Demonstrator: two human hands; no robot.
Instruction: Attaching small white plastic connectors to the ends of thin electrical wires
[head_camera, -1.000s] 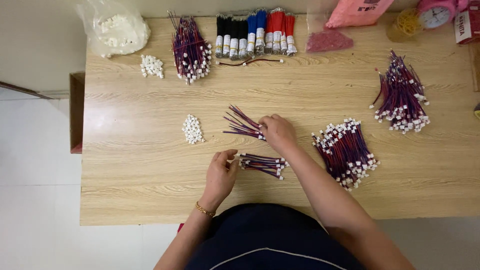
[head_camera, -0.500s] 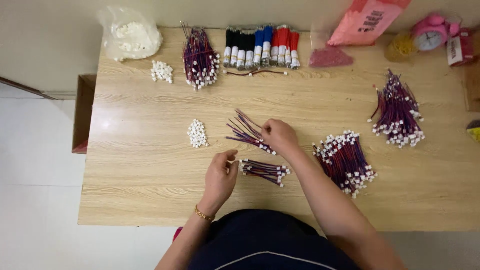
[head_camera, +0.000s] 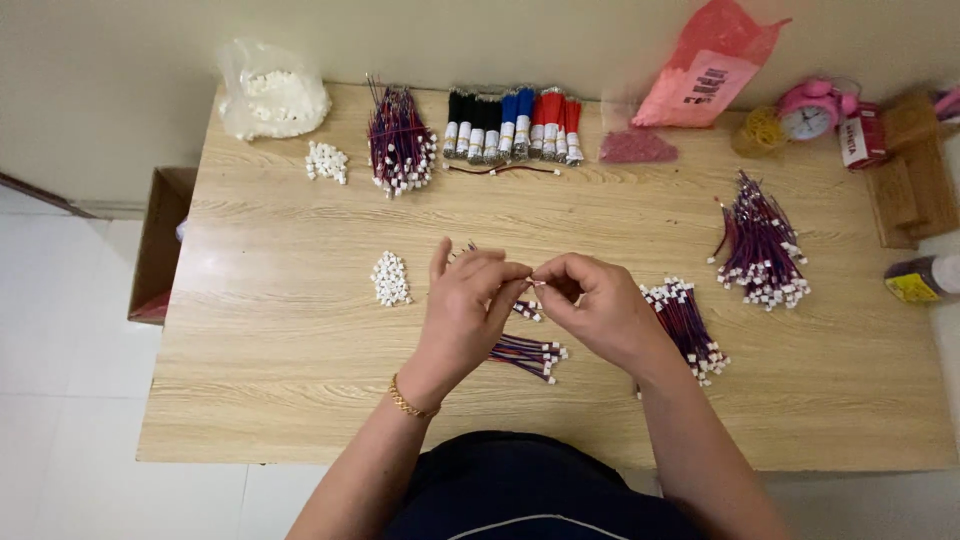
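Now both hands are up together over the middle of the wooden table (head_camera: 300, 330): the left hand (head_camera: 468, 305) and the right hand (head_camera: 598, 308) meet fingertip to fingertip, each pinched shut on a thin wire lead (head_camera: 537, 283) with a tiny white end showing between them. Below them lies a small bundle of red-and-blue wires (head_camera: 525, 354), and a little heap of white connectors (head_camera: 390, 278) sits just to the left. A bigger finished-looking pile (head_camera: 685, 325) rests beside the right wrist. Risk, as I judge it: the piece is very small and held only at the fingertips, so a slip could drop it among the loose wires beneath, or a skewed push could bend the wire end. The right forearm also hangs near that pile and could brush it askew
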